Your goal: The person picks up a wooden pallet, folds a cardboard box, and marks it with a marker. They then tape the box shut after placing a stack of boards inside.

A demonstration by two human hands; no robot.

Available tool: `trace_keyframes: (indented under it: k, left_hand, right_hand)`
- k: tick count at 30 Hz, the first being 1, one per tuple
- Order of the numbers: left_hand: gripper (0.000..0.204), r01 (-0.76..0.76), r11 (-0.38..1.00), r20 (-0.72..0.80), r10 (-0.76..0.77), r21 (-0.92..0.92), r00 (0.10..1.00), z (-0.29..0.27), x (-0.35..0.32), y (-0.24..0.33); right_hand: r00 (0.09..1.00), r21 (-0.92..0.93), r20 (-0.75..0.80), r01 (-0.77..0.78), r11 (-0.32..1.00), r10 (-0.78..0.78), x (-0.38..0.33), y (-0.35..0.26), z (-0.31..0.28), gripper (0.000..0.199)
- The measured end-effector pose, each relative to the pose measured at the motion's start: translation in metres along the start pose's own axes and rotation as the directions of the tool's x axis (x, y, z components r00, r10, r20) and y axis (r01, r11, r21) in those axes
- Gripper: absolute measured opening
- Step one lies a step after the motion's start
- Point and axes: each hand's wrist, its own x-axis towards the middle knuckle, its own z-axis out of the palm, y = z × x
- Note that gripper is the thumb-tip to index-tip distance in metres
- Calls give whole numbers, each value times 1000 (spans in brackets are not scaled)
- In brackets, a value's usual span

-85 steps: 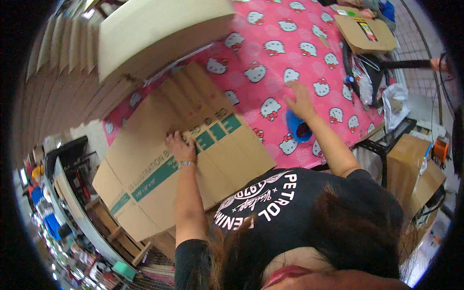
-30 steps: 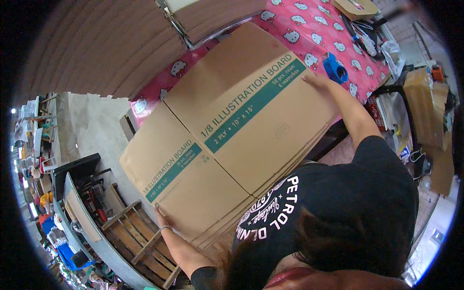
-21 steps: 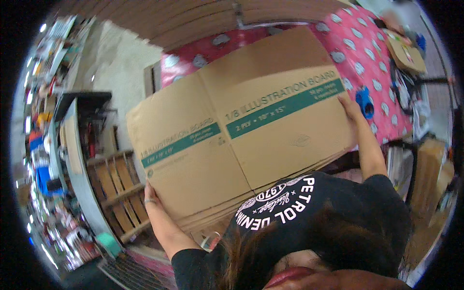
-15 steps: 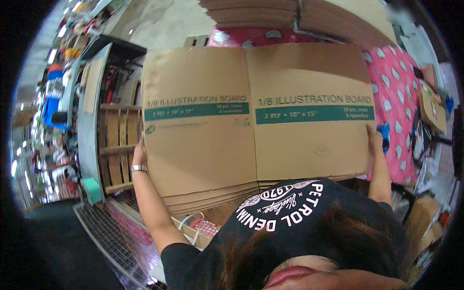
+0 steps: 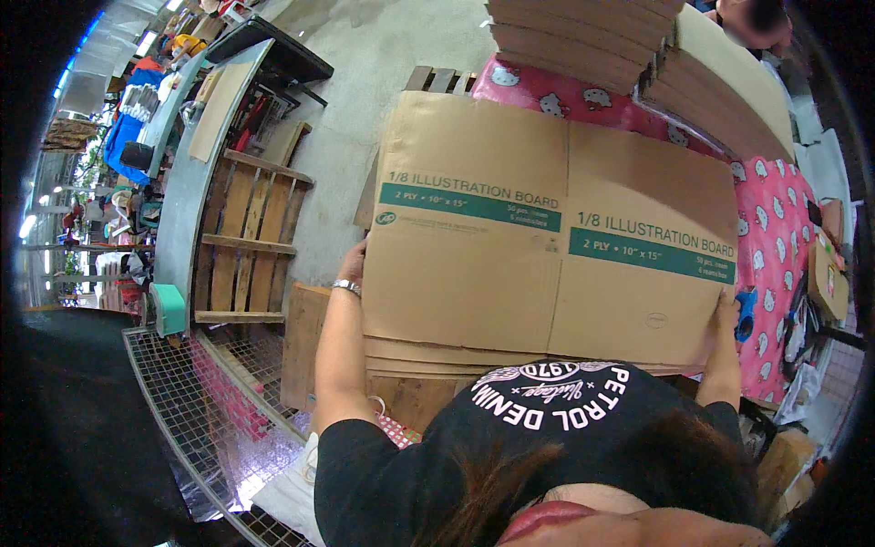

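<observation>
- Done, I judge: cardboard stack [image 5: 474,292] picked up, flat. Remaining: not set down yet.
- My left hand [image 5: 354,263] pinches its left edge, right hand [image 5: 726,312] its right; fingers beneath hidden.
- Stack's before my chest, overlapping pink tablecloth [image 5: 761,264] in view; contact unclear.
- Long axis left-right, right end lower; print upright to me.

Even light shows the cardboard [image 5: 465,296] crisply, glare flares by the wire rack [image 5: 170,387], and the bent, dark-rimmed left edge seems soft.
</observation>
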Motion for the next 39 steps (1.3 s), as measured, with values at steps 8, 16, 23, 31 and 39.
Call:
trace_keyframes:
  k: [8,16,23,31,39]
  left_hand:
    - [52,131,991,216,-128,-2,968,26,74,27]
    - [83,-229,867,133,189,442,973,56,79,10]
    - [86,-149,410,52,238,900,970,11,133,101]
    - [110,-354,-530,329,-144,770,933,178,13,-40]
    - [86,204,901,-351,-62,382,934,38,44,2]
  right_hand:
    - [968,348,-119,-167,922,221,-199,-38,31,77]
    - [831,659,258,-524,539,492,-308,-35,30,88]
    - [764,563,351,-634,530,541,-366,-118,26,103]
    - [805,391,171,-585,711,568,-261,-61,33,104]
    - [893,331,-74,-398,855,444,-182,25,-12,82]
